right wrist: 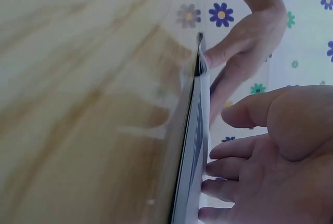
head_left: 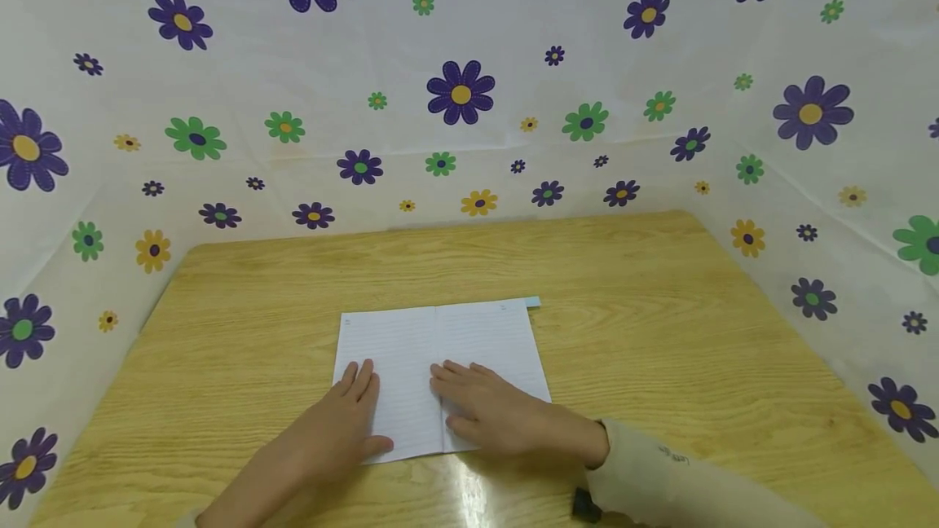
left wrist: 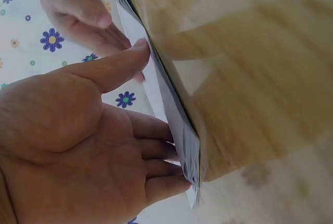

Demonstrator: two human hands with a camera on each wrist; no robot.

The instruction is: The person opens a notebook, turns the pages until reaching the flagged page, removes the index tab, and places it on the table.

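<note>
An open notebook (head_left: 399, 341) with ruled white pages lies on the wooden table. My left hand (head_left: 341, 422) rests on the left page near its outer edge, fingers straight and thumb spread toward the bottom edge. With extended fingers, my right hand (head_left: 487, 406) lies over the right page, its fingertips at the centre fold. In the left wrist view, the left thumb and fingertips touch the notebook's page stack (left wrist: 190, 151). The right wrist view shows the right fingertips against the notebook (right wrist: 195, 146) from the side. Neither hand grips anything.
A pale blue tab (head_left: 532, 301) sticks out at the notebook's top right corner. A small black object (head_left: 585, 505) sits by the right sleeve at the table's near edge. White cloth with flowers (head_left: 484, 23) encloses the wooden table (head_left: 660, 308) at the back and sides.
</note>
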